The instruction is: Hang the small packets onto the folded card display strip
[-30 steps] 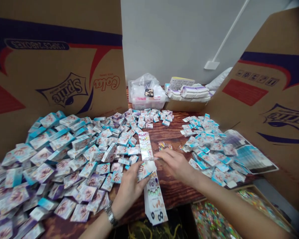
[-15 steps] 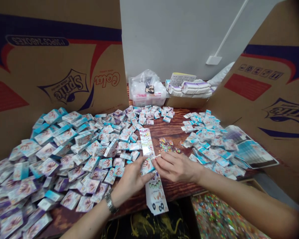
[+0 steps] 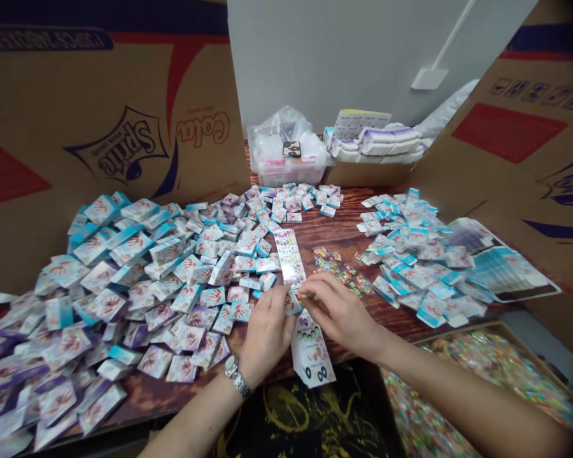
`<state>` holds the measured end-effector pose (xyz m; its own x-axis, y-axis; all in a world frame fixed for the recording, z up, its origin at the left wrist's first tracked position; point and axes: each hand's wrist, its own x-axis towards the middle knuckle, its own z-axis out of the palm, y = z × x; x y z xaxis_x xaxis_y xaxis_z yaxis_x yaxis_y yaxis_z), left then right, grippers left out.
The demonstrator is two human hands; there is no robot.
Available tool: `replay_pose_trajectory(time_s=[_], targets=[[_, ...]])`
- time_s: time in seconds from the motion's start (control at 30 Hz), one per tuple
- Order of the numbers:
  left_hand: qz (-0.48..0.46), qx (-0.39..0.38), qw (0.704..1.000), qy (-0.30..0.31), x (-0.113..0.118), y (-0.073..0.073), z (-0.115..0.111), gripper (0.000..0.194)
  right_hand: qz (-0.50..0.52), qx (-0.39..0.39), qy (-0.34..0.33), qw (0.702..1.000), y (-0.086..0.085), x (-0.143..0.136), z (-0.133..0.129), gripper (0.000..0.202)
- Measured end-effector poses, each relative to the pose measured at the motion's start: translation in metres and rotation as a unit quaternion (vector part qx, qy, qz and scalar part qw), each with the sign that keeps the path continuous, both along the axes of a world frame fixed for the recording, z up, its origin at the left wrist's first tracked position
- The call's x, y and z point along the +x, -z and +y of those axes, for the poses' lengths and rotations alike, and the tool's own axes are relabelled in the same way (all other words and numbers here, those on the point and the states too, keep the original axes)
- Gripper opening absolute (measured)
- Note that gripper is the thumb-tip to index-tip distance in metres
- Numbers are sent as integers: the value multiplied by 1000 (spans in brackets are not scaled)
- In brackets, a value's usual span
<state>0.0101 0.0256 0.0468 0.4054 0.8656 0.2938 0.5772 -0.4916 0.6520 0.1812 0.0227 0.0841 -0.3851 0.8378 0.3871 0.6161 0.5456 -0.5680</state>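
A small blue-and-white box point(image 3: 293, 303) is gripped in my left hand point(image 3: 268, 327), over a long stack of printed sheets point(image 3: 314, 356). My right hand point(image 3: 341, 313) has its fingers pinched together at the right end of that box; what they hold, if anything, is too small to make out. Beyond my right hand, small clear packets of colourful beads point(image 3: 337, 264) lie on the dark wooden table point(image 3: 310, 230). To the left spreads a large heap of small boxes point(image 3: 172, 280). Flatter blue-and-white boxes point(image 3: 417, 254) are piled to the right.
Tall cardboard boxes stand at the left point(image 3: 124, 83) and right point(image 3: 510, 165). At the back are a bagged plastic tub point(image 3: 291, 172) and a carton of white-and-purple packs point(image 3: 370, 173). A box of colourful packets point(image 3: 487, 375) sits low at the right.
The view has tilted down and shifted. My left hand has turned so its back faces the camera more and covers more of the box; my right fingers stay at the box's end.
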Motion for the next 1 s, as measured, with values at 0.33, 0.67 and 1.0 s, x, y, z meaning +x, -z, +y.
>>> replay_pose_trajectory(time_s=[0.33, 0.67, 1.0], targets=[[13, 42, 999, -3, -2, 4, -3, 53, 164, -204, 18, 965, 13, 2, 6, 10], [7, 25, 1000, -11, -7, 2, -3, 55, 34, -5, -17, 999, 17, -3, -13, 21], [-29, 6, 999, 21, -1, -1, -8, 42, 76, -88, 44, 992, 5, 3, -5, 19]])
